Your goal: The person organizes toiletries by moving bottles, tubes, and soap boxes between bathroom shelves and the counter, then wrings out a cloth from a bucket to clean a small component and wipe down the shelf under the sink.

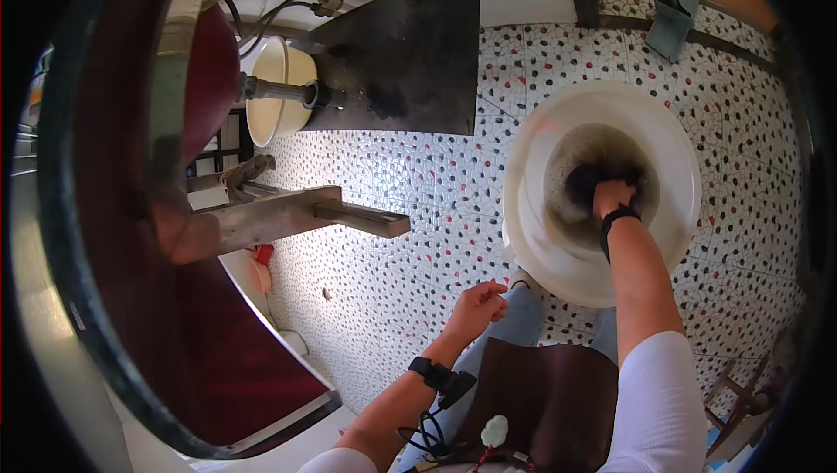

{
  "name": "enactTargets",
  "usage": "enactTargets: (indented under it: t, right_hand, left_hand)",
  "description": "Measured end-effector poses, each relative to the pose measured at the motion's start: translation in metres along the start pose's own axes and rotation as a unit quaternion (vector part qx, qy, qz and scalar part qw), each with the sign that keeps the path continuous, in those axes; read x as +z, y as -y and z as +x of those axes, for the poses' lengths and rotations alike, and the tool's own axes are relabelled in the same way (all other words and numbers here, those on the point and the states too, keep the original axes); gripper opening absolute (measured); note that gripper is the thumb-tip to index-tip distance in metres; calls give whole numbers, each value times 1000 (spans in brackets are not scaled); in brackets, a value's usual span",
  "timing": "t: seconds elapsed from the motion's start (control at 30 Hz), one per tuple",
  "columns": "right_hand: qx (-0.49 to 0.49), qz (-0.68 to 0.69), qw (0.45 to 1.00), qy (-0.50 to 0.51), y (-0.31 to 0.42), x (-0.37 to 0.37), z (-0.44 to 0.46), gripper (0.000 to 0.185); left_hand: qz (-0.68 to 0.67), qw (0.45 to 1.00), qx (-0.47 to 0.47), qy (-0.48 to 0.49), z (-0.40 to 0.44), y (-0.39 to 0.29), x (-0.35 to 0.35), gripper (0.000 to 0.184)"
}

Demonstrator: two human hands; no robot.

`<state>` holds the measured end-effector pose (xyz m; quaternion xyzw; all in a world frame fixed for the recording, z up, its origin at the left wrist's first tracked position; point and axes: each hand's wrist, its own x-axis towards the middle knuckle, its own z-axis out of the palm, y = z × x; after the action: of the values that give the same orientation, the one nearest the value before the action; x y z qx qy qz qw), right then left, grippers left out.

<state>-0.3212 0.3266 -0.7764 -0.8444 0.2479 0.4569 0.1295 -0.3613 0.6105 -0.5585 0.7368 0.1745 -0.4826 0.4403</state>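
Note:
A large white tub stands on the floor in front of me with murky, slightly foamy water in it. My right hand reaches down into the tub, its fingers closed on a dark wet bundle that lies partly in the water. I cannot make out the bundle's kind, and the fingertips are hidden. My left hand hovers over my left knee, apart from the tub, with fingers curled in and nothing visible in them.
A dark sheet-like panel and a cream bucket are at the upper left. A wooden beam juts out from the left. A green dustpan is at the upper right, and a wooden stool at the lower right.

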Motion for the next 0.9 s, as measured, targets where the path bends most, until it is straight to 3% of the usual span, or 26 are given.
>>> enactTargets:
  t: [0.03, 0.1, 0.23, 0.3, 0.33, 0.37, 0.4, 0.47, 0.5, 0.57, 0.6, 0.63, 0.7, 0.73, 0.77, 0.8, 0.87, 0.9]
  right_hand:
    - [-13, 22, 999, -31, 0, 16, -2, 27]
    - [-124, 37, 991, 39, -6, 3, -29, 29]
    - [-239, 114, 964, 4, -3, -44, -112, 26]
    - [-256, 104, 961, -25, -6, -74, -160, 23]
    - [-269, 115, 955, -54, -11, -90, -185, 22]
    - [-282, 127, 948, -81, -17, -101, -208, 21]
    - [-276, 124, 950, -82, -25, -107, -228, 21]
    - [-324, 211, 901, -197, -40, -116, -263, 13]
    - [-320, 210, 902, -199, -44, -120, -279, 13]
    - [-400, 237, 840, -280, -50, -125, -307, 12]
    - [-396, 238, 842, -280, -53, -128, -317, 12]
    - [-438, 240, 819, -282, -55, -130, -325, 10]
    - [-477, 245, 796, -279, -61, -134, -340, 9]
    - [-506, 284, 775, -252, -64, -138, -346, 10]
    - [-533, 322, 750, -224, -67, -141, -351, 11]
    - [-547, 370, 724, -198, -70, -141, -353, 13]
    - [-542, 452, 692, -150, -73, -134, -353, 19]
    - [-534, 526, 653, -106, -75, -132, -351, 26]
  left_hand:
    - [-3, 1000, 7, 2, -2, -3, 0, 26]
    - [-44, 999, -5, -2, -6, -8, 7, 26]
    - [-93, 994, 44, 32, -7, -36, 29, 32]
    - [-132, 991, 30, 24, -6, -54, 47, 41]
    - [-117, 991, 16, 55, 2, -56, 51, 62]
    - [-119, 991, 17, 61, 5, -62, 58, 62]
    - [-169, 984, -32, 54, 7, -68, 64, 70]
    - [-218, 969, -94, 68, 15, -72, 75, 92]
    - [-217, 969, -94, 73, 16, -79, 78, 92]
    - [-353, 907, -174, 152, 20, -89, 82, 103]
    - [-425, 860, -129, 251, 36, -79, 83, 101]
    - [-423, 860, -132, 254, 48, -65, 83, 101]
    - [-503, 789, -135, 325, 34, -86, 84, 96]
    - [-493, 788, -141, 340, 23, -99, 83, 78]
    - [-494, 788, -141, 339, 27, -96, 86, 78]
    - [-432, 847, -104, 292, 31, -93, 90, 64]
    - [-369, 887, -82, 266, 35, -87, 93, 32]
    - [-369, 886, -83, 266, 36, -86, 94, 32]
